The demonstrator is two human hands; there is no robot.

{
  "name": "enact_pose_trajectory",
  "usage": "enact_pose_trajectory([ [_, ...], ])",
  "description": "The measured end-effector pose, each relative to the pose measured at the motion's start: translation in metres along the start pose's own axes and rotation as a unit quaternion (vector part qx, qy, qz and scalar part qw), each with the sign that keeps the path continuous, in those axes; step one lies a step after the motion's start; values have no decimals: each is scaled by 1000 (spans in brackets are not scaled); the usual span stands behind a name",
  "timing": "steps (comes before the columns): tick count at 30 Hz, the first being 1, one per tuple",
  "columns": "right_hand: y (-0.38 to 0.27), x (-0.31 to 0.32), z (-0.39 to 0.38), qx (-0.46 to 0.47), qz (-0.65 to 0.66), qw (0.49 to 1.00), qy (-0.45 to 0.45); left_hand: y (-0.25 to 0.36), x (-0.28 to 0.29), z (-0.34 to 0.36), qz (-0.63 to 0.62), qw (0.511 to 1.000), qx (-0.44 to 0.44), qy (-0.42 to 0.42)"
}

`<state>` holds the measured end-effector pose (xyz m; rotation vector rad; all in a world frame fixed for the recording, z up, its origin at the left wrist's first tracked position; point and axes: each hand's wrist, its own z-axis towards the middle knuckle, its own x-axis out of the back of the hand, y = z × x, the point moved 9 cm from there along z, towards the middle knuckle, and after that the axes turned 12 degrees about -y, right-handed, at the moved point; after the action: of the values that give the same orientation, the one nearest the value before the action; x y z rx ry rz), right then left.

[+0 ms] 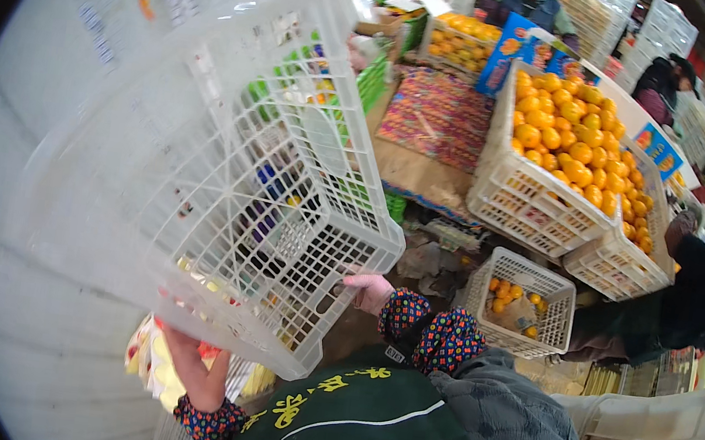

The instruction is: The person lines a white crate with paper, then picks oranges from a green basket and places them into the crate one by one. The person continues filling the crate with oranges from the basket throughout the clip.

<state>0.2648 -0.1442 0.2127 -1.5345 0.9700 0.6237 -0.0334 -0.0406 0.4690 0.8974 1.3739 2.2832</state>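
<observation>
Crate [228, 192] gets two hands, probably 'cause it's bulky: right hand [370, 291] clamped on its end at 4 o'clock, left hand [195, 368] around 6, can't tell how closed.

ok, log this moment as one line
left hand: holding white crate; right hand: holding same crate's side; white crate: tilted; nearby: heaped citrus crate, small partly filled crate

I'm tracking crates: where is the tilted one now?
In the head view, the crate fills much of the left half, left of the patterned mat, with the left hand at its lower edge and the right hand at its lower right.
</observation>
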Motion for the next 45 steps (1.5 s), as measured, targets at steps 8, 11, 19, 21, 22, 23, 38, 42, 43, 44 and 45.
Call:
enact_pose_trajectory([
  [8, -39, 88, -39, 120, 157, 979, 56, -12, -171, 145, 163, 933, -136, -291],
  [11, -46, 115, -42, 149, 204, 953, 166, -28, -213, 196, 128, 911, -180, -347],
  [19, -109, 129, -16, 224, 244, 899, 288, -84, -297, 335, 35, 875, -194, -442],
  [21, -125, 131, -4, 234, 233, 893, 304, -105, -313, 373, 33, 876, -182, -445],
  [22, -134, 138, -2, 241, 216, 880, 347, -118, -327, 387, 54, 872, -162, -458],
  [23, -144, 143, 3, 265, 219, 868, 358, -130, -338, 402, 71, 870, -152, -464],
  [38, -248, 112, 70, 270, 123, 885, 359, -202, -378, 504, 111, 942, -106, -299],
  [42, -275, 115, 75, 231, 121, 918, 299, -191, -370, 520, 64, 965, -168, -192],
  [43, -281, 119, 76, 221, 100, 929, 281, -197, -377, 524, 79, 965, -136, -212],
  [44, -282, 128, 75, 211, 104, 930, 281, -196, -381, 526, 87, 964, -134, -212],
  [45, -283, 135, 75, 201, 108, 936, 267, -195, -383, 526, 94, 967, -125, -203],
])
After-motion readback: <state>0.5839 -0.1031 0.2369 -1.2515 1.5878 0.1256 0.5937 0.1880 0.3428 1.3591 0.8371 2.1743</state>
